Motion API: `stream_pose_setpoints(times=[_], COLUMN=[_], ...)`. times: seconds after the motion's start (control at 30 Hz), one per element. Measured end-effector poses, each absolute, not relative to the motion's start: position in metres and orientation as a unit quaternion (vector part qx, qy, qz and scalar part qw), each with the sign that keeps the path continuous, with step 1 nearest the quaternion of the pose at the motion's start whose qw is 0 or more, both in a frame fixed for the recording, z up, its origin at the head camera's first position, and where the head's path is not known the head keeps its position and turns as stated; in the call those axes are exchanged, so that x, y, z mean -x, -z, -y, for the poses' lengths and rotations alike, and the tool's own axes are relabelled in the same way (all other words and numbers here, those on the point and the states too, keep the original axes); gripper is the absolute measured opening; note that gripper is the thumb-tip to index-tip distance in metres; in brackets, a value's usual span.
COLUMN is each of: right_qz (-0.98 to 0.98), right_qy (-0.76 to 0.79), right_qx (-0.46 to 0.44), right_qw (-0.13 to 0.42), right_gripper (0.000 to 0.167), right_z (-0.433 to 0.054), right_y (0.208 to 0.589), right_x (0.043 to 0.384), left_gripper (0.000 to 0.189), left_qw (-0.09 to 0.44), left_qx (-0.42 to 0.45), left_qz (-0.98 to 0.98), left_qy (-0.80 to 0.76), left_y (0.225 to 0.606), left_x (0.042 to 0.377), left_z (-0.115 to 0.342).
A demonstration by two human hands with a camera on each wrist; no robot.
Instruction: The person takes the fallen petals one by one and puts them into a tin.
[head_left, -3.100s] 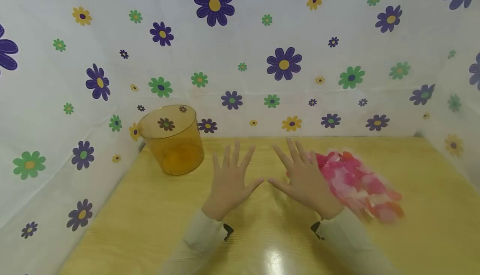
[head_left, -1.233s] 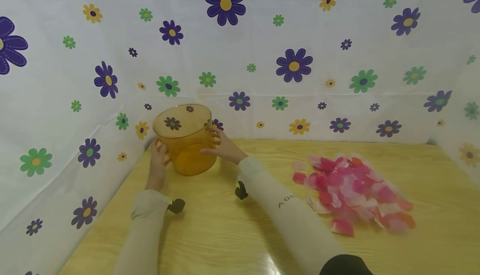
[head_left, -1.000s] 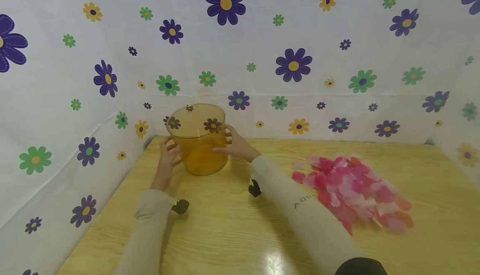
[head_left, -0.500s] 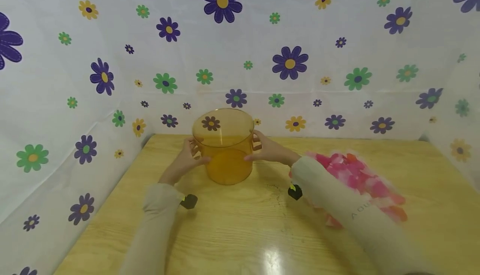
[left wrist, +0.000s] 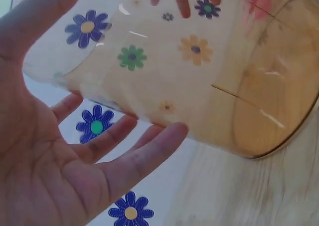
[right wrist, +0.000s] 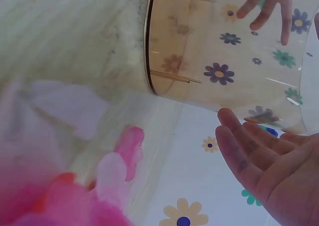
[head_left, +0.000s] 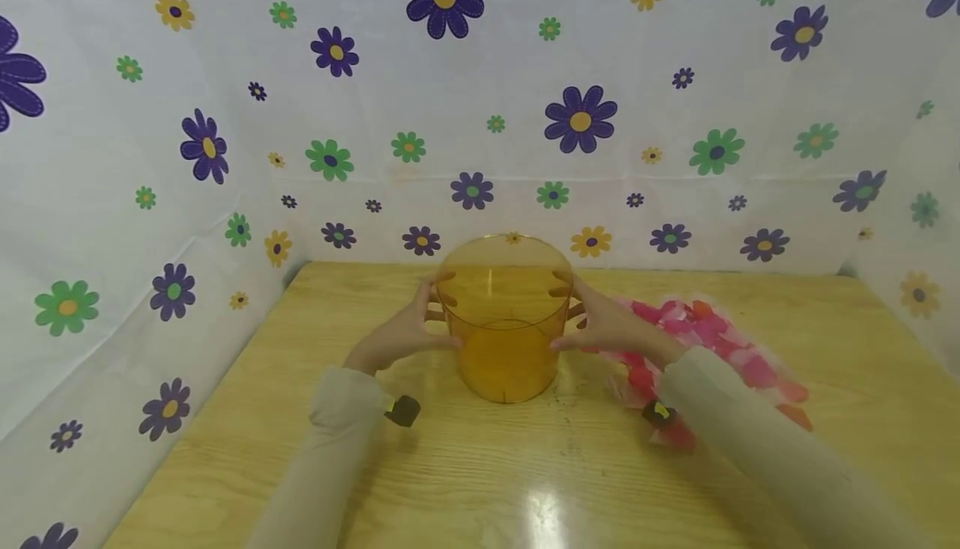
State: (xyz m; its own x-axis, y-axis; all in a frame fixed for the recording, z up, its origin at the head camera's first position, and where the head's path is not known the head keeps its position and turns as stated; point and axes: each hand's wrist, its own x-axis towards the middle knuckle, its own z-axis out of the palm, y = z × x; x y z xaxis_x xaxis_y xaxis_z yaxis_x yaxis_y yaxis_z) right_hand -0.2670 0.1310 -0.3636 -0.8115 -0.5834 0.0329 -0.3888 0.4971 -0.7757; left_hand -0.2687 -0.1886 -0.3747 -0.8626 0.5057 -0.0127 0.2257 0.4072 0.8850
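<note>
A clear amber round tub (head_left: 506, 357) with a wide mouth stands upright at the middle of the table, with nothing visible inside. My left hand (head_left: 405, 332) holds its left side, thumb towards me and fingers curving round the far wall. On the opposite side my right hand (head_left: 611, 324) holds it the same way. In the left wrist view the fingers (left wrist: 107, 138) lie along the tub's wall (left wrist: 164, 86). The right wrist view shows fingertips (right wrist: 227, 118) against the wall. Just right of the tub lies a heap of pink and red petals (head_left: 705, 328), partly hidden by my right forearm.
The pale wood table (head_left: 465, 466) ends at a white flower-print sheet (head_left: 510, 66) behind and at both sides. Loose petals (head_left: 641, 382) lie close to the tub's right side, beneath my right wrist.
Both hands were spread over the table, then took hold of the tub at the back left. They have brought it right and towards me, beside the petals.
</note>
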Motion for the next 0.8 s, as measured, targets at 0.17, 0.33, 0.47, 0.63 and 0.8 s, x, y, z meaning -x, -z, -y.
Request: stream_pose_setpoints(times=[0.17,0.33,0.47,0.63,0.8], right_qz=[-0.863,-0.865,-0.862,-0.856,-0.852], right_qy=[0.4,0.4,0.407,0.42,0.427], right_qx=[0.296,0.292,0.289,0.289,0.291], right_qw=[0.09,0.085,0.087,0.085,0.087], right_gripper=[0.102,0.101,0.098,0.097,0.095], right_z=[-0.144,-0.151,-0.154,-0.157,-0.162], right_y=[0.367,0.37,0.371,0.369,0.362], right_x=[0.248,0.236,0.232,0.231,0.232], left_gripper=[0.088,0.082,0.078,0.057,0.05], left_qw=[0.185,0.208,0.227,0.237,0.211], left_qx=[-0.244,-0.266,-0.285,-0.306,-0.319], left_qz=[-0.812,-0.805,-0.799,-0.789,-0.773], left_qy=[-0.497,-0.487,-0.478,-0.477,-0.506], left_y=[0.371,0.367,0.362,0.346,0.33], left_x=[0.262,0.256,0.255,0.264,0.281], left_z=[0.185,0.185,0.187,0.195,0.187])
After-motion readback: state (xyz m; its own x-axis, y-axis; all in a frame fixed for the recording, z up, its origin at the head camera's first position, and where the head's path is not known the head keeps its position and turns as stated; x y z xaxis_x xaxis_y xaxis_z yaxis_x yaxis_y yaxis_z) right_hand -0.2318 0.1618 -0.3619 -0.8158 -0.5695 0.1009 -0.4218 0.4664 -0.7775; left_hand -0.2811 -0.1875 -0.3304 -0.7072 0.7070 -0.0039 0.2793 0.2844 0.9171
